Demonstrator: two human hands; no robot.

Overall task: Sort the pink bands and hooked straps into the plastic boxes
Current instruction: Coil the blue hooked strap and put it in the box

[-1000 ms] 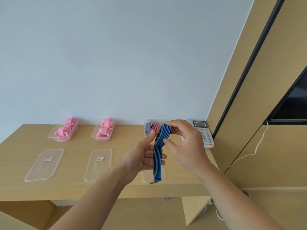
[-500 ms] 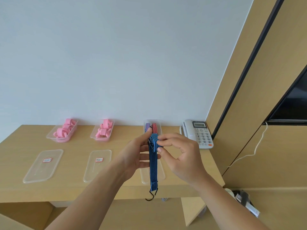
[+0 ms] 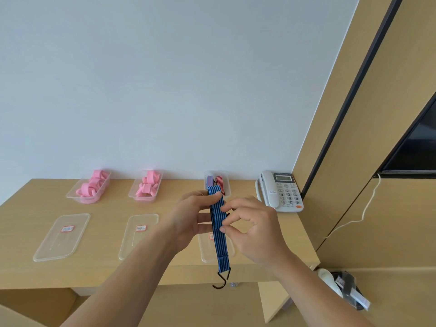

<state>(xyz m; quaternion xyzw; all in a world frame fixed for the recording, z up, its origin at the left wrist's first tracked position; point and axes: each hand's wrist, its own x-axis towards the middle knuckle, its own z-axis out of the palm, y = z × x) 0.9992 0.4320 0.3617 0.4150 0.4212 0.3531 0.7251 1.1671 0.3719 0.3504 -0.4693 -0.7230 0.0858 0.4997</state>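
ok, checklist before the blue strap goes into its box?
1. Grip: left hand grips the blue strap near its folded top, right hand pinches it lower down. ok
2. Hooks under control: both dangle loose at the low end and could snag on the desk edge. not ok
3. Strap box open: its lid lies on the desk in front of it. ok
4. Right box: it holds a purple strap and a red strap, no pink bands. ok
5. Room left in that box: hidden behind the strap and hands. cannot tell
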